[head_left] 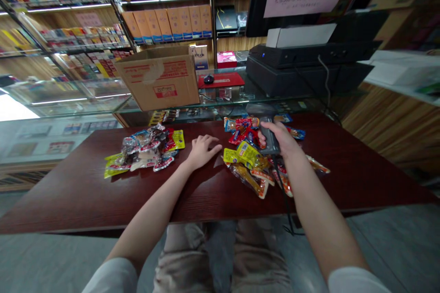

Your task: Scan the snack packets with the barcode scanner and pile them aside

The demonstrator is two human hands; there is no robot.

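Observation:
My right hand (280, 139) is closed around the grey handle of a barcode scanner (268, 135), whose black cable runs down off the table's front edge. It hovers over a loose pile of snack packets (250, 169), yellow, red and orange. My left hand (202, 149) rests on the dark red table (85, 187) between two piles, fingers loosely spread and holding nothing. A second heap of snack packets (146, 151), silver, yellow and red, lies to its left.
Behind the table runs a glass counter (68, 100) carrying a cardboard box (160, 78), a red pad with a mouse (220, 80) and a black register or printer (302, 66). Shelves of boxed goods fill the back wall.

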